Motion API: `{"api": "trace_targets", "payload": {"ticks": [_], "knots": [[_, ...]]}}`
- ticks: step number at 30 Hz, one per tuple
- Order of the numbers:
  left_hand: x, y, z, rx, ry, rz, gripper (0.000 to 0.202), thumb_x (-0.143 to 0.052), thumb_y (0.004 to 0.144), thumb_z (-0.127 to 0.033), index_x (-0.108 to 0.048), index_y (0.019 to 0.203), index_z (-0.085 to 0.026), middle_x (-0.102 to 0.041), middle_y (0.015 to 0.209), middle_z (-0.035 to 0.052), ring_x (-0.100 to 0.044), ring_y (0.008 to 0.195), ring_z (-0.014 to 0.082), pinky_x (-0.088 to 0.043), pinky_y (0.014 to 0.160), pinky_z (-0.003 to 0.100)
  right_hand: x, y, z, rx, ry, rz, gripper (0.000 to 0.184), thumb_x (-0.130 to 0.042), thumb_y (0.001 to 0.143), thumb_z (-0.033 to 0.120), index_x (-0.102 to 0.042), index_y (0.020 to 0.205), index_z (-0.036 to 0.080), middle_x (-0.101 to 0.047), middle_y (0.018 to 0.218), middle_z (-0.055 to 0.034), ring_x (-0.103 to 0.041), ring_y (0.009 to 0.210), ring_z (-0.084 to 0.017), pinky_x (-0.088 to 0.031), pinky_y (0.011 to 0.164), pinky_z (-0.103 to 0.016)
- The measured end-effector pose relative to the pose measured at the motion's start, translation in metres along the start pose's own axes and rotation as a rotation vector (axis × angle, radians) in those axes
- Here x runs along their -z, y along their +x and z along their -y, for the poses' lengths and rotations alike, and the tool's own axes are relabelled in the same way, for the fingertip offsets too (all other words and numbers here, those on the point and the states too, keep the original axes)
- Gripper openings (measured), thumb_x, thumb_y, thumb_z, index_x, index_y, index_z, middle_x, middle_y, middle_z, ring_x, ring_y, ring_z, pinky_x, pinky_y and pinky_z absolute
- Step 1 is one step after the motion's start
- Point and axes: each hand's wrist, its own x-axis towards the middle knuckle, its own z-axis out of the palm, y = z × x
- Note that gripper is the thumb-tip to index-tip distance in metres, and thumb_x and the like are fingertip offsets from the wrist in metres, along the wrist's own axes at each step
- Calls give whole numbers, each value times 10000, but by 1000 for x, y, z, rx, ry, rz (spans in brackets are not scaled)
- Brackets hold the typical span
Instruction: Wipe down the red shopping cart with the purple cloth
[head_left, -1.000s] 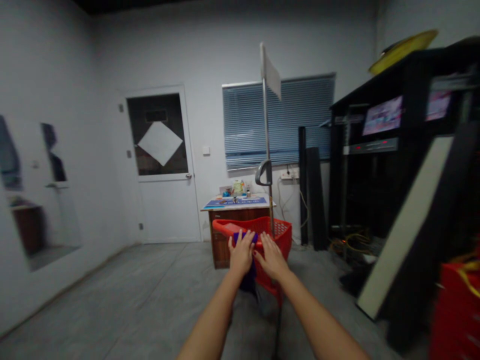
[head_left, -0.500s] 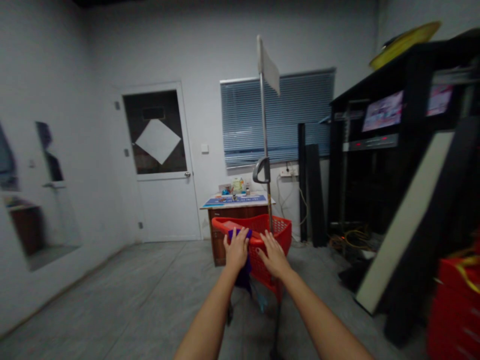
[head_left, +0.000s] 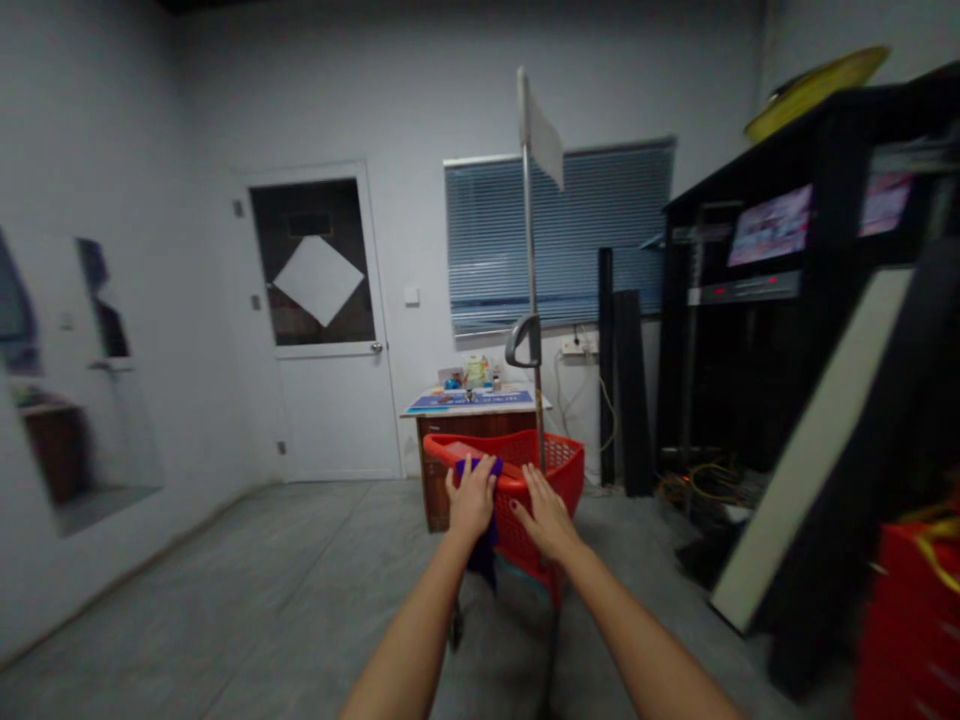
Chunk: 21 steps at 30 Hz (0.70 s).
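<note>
1. In a grey room, a door [head_left: 322,320] stands behind a red shopping cart [head_left: 544,520].
2. The left hand [head_left: 472,503], arm stretched forward, is grasping a purple cloth [head_left: 481,560] against the cart's rim [head_left: 514,483].
3. The right hand [head_left: 546,515] lies open on this rim.

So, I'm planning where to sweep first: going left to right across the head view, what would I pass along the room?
Wall mirror → door → wooden desk → leaning black boards → black rack
</note>
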Motion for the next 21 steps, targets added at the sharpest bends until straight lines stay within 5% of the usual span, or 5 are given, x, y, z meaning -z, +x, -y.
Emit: {"api": "trace_targets", "payload": {"ticks": [6, 13, 21], "knots": [[-2, -13, -8, -183, -12, 24, 452, -365, 974, -248, -392, 1408, -372, -463, 1463, -12, -258, 1424, 205, -121, 1149, 520, 0, 1, 2, -18, 19, 6, 714, -313, 942, 573, -227, 1494, 128, -210, 1564, -119, -176, 1439, -216, -255, 1129, -427], [1, -2, 1, -25, -5, -3, 426, -343, 982, -273, -432, 1391, -354, -502, 1432, 8, -289, 1411, 240, -148, 1128, 544, -2, -1, 6, -22, 5, 11, 714, -329, 940, 566, -218, 1496, 133, -186, 1570, -116, -166, 1441, -222, -251, 1128, -436], [-11, -17, -10, -126, -36, -25, 478, -386, 949, -197, -407, 1401, -352, -463, 1463, 1, -263, 1422, 208, -137, 1140, 519, -11, -3, 8, -8, -5, -89, 662, -327, 944, 558, -294, 1473, 161, -303, 1531, -125, -243, 1417, -243, -284, 1111, -436]]}}
